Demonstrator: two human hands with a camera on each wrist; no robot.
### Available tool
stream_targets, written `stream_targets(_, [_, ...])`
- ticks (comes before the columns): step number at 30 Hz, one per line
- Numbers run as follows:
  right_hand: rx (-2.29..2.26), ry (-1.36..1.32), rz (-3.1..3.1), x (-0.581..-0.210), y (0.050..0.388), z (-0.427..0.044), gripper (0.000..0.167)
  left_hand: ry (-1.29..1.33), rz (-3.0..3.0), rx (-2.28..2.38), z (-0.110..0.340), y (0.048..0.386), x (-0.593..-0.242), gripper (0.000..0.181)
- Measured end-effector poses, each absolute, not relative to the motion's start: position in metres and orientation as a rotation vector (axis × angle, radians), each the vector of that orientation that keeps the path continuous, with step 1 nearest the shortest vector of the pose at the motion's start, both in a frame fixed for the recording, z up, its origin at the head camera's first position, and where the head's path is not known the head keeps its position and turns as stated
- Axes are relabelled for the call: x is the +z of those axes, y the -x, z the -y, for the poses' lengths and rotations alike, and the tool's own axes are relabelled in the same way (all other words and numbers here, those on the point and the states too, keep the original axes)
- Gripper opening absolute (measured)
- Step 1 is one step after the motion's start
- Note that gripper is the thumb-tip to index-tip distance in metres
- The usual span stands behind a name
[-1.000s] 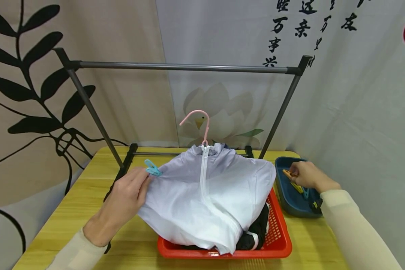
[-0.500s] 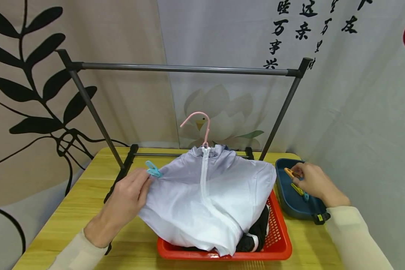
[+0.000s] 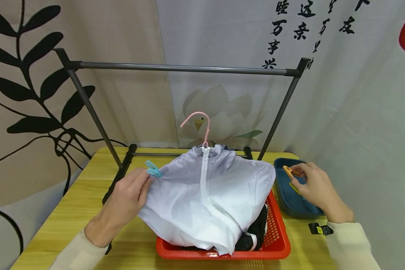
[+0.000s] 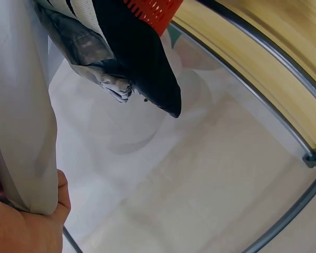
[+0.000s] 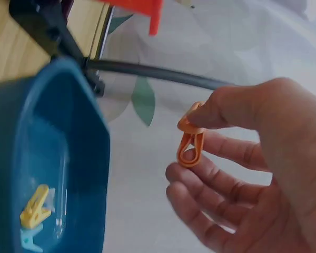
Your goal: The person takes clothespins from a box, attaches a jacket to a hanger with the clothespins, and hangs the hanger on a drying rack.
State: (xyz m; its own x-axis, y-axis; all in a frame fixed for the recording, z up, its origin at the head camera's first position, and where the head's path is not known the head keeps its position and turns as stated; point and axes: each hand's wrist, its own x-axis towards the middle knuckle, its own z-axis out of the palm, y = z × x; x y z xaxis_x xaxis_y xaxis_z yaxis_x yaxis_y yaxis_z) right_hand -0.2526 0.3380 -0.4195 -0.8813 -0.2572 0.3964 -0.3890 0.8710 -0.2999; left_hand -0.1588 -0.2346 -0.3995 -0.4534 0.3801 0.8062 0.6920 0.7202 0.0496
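Observation:
A pale lilac-to-white zip jacket [image 3: 185,202] hangs on a pink hanger [image 3: 207,129], its lower part lying over a red basket [image 3: 281,232]. My left hand [image 3: 126,191] grips the jacket's left shoulder edge, thumb and fingers around the cloth. Just beyond those fingers, a light blue clothespin [image 3: 153,169] is clipped on that shoulder. Above the dark blue bin [image 3: 298,213], my right hand [image 3: 318,187] pinches an orange clothespin [image 5: 189,142] between thumb and index finger. Inside the bin lie a yellow clothespin [image 5: 36,205] and a light blue-green clothespin [image 5: 30,238].
A dark metal rack [image 3: 182,68] stands behind the jacket on the wooden table [image 3: 71,221]. Black clothing [image 3: 246,242] with white trim lies in the red basket. A printed curtain [image 3: 222,37] covers the back.
My right hand has lifted the orange clothespin out of the bin and drawn back slightly to the right. The left hand and jacket have stayed put.

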Motion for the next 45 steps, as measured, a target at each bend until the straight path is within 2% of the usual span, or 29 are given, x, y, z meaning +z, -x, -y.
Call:
stream_targets(7, [0.651, -0.499, 2.532, -0.417, 0.234, -0.323, 0.031, 0.797, 2.082, -0.462, 0.233, 0.160, -0.399, 0.047])
stream_targets(24, [0.858, -0.585, 2.327, -0.403, 0.210, -0.296, 0.038, 0.817, 2.084, -0.475, 0.233, 0.161, -0.396, 0.046])
stream_targets(40, [1.014, -0.556, 2.237, -0.395, 0.196, -0.276, 0.039, 0.822, 2.091, -0.488, 0.235, 0.160, -0.395, 0.046])
stream_targets(45, [1.042, -0.571, 2.171, -0.392, 0.195, -0.269, 0.044, 0.824, 2.087, -0.482, 0.235, 0.160, -0.394, 0.047])
